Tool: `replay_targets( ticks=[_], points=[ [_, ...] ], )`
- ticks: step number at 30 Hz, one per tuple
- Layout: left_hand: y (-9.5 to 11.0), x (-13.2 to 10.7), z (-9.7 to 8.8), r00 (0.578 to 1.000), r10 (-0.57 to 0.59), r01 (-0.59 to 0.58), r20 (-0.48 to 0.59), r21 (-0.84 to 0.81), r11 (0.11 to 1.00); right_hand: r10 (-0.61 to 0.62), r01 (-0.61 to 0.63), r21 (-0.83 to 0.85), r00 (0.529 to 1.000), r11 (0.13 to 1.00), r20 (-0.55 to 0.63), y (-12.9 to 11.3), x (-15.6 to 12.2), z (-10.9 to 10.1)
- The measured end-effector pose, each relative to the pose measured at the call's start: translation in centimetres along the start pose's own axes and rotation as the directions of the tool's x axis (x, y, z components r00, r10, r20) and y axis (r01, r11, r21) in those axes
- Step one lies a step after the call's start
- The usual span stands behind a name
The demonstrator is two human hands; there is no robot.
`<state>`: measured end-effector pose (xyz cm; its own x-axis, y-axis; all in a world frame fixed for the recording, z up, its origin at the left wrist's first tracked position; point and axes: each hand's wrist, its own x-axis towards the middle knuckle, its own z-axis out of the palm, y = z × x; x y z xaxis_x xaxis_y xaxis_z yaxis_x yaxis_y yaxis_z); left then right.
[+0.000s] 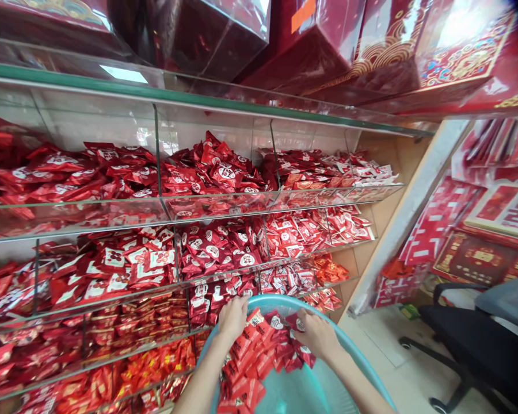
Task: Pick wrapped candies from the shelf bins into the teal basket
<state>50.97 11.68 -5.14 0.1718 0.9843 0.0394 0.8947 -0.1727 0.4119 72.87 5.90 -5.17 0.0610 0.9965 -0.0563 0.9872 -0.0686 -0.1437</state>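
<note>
Handling red packets (pixel 252 351) in teal basket (pixel 291 386): left hand (pixel 233 319) at rim (pixel 280 302), right hand (pixel 319 334) on packets, fingers' grip unclear; basket best held level.

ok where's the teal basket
In the head view, the teal basket is at the bottom, just right of centre, in front of the glass shelves, with the left hand at its edge and the right hand at red packets inside.
</note>
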Motion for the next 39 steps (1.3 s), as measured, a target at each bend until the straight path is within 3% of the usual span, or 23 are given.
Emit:
replay_targets(
  ticks=[5,13,22,28,32,39],
  points=[
    [-0.1,0.1,0.2,1.000,0.019,-0.019,-0.002,0.012,1.000,-0.011,0.012,-0.012,1.000,1.000,0.011,-0.3,-0.2,0.2],
    [0.0,0.0,0.2,0.999,0.030,-0.030,0.011,0.023,0.999,0.003,-0.008,-0.073,0.997,0.997,-0.080,-1.1,-0.3,1.6],
    [0.0,0.1,0.2,1.000,0.023,-0.023,0.019,0.042,0.999,-0.031,0.016,-0.117,0.992,0.993,-0.126,-2.2,-0.8,1.5],
    [0.0,0.0,0.2,0.999,0.027,-0.028,0.018,0.044,0.999,-0.016,0.010,-0.067,0.996,0.998,-0.087,-2.3,-0.7,1.7],
    [0.1,0.0,0.4,1.000,0.026,-0.026,0.000,0.040,0.999,-0.048,0.047,-0.007,0.997,0.999,-0.063,-1.5,-0.6,0.1],
    [-0.3,0.3,1.1,1.000,0.004,-0.004,-0.016,0.004,1.000,-0.133,0.146,0.073,0.979,0.987,-0.153,-0.8,-0.5,-6.0]
  ],
)
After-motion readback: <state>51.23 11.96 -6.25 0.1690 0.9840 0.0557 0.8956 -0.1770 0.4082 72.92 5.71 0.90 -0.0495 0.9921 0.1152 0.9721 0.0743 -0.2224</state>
